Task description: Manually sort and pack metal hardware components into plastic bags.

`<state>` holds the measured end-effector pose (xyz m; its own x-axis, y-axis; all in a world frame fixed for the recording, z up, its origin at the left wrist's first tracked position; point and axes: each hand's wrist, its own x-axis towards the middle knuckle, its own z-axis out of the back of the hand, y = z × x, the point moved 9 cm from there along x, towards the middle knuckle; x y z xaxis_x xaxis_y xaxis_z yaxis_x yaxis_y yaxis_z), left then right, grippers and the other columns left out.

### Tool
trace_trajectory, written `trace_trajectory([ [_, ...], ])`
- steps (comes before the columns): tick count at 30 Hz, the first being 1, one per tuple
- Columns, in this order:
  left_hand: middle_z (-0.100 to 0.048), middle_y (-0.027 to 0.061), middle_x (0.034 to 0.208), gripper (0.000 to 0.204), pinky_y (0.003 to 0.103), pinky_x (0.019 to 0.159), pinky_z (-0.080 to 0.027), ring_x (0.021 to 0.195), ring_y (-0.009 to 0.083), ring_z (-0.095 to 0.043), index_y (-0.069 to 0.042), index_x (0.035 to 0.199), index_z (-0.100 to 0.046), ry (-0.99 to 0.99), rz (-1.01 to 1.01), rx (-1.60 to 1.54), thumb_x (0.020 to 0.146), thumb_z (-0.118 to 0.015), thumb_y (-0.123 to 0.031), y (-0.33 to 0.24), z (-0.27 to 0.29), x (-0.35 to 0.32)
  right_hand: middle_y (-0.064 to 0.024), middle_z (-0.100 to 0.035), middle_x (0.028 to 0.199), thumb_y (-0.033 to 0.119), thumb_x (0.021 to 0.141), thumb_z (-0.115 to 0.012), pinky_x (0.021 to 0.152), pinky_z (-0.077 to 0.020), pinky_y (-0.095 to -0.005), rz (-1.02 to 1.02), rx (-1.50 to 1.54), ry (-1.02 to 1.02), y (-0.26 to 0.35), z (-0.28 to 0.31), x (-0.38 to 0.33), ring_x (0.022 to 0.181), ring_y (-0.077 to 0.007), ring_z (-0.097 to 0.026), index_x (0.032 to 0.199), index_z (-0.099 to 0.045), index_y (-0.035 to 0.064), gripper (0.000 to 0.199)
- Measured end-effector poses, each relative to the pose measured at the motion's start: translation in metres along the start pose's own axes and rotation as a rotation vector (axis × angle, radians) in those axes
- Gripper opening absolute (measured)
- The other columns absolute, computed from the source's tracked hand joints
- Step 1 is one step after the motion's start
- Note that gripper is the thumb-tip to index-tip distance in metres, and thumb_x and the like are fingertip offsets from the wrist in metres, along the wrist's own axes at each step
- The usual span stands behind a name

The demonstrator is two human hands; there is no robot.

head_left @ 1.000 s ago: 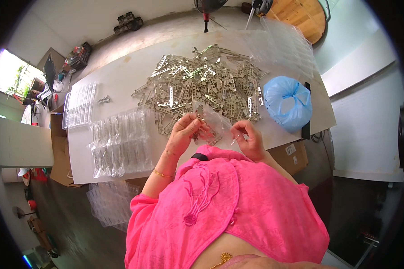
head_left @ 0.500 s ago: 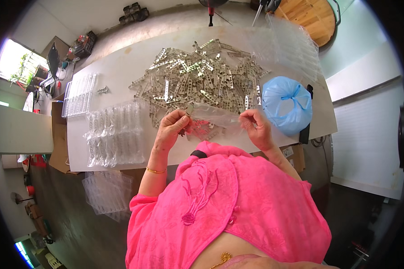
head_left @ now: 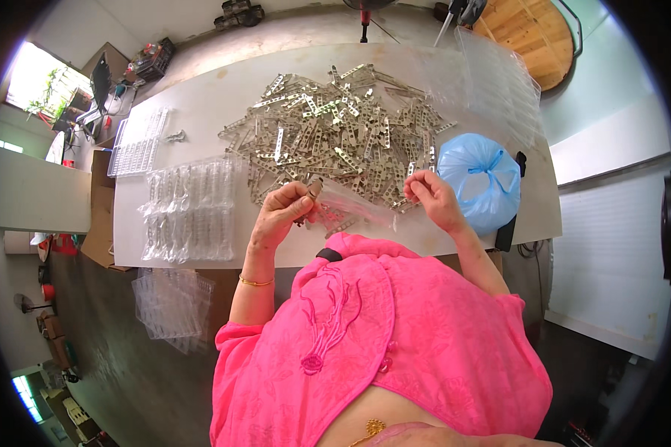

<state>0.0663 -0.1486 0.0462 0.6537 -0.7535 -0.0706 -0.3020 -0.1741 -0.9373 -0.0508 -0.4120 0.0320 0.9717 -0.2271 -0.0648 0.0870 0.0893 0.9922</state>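
Note:
Between thumb and fingers, my left hand [head_left: 282, 211] grips one end of a narrow clear plastic bag [head_left: 361, 209]. A small metal piece [head_left: 315, 188] pokes up past the thumb in the same grip. The bag's other end hangs loose to the right, pink showing through it. My right hand [head_left: 435, 200] is apart from the bag, over the near right edge of a heap of perforated metal strips [head_left: 328, 134]. Its fingers are curled in toward the thumb; whether anything small is pinched there cannot be made out.
A knotted blue plastic bag [head_left: 481, 182] sits right of my right hand. Clear plastic trays [head_left: 188, 212] lie on the table's left, with another ribbed tray [head_left: 138, 141] beyond. More clear sheets [head_left: 492, 86] lie far right. Below the table's left edge is a stack of clear trays [head_left: 173, 305].
My right hand has let go of the bag's right end and moved slightly up and right. That end has dropped toward me. My left hand keeps its grip; the view has shifted a little.

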Motion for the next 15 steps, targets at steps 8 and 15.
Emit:
trace_trajectory([
  [8,-0.065,0.0014,0.080,0.013,0.023,0.062,-0.044,0.069,0.0083,-0.058,-0.006,0.091,-0.063,0.062,0.048,0.071,0.093,-0.066,-0.019,-0.008,0.000,-0.004,0.0019,-0.063,0.095,0.023,0.098,-0.059,0.077,-0.0460,-0.0214,-0.169,0.154,0.506,0.018,-0.113,0.034,0.088,-0.0054,-0.057,0.108,-0.062,0.0046,0.021],
  [15,-0.067,0.0042,0.083,0.012,0.025,0.064,-0.048,0.071,0.0100,-0.060,-0.006,0.094,-0.064,0.111,0.072,0.126,0.093,-0.066,-0.017,-0.013,0.027,-0.015,0.0051,-0.061,0.079,0.026,0.093,-0.067,0.062,-0.0411,-0.0217,-0.142,0.146,0.496,0.031,-0.140,0.045,0.070,-0.0039,-0.052,0.092,-0.065,0.0068,0.019],
])
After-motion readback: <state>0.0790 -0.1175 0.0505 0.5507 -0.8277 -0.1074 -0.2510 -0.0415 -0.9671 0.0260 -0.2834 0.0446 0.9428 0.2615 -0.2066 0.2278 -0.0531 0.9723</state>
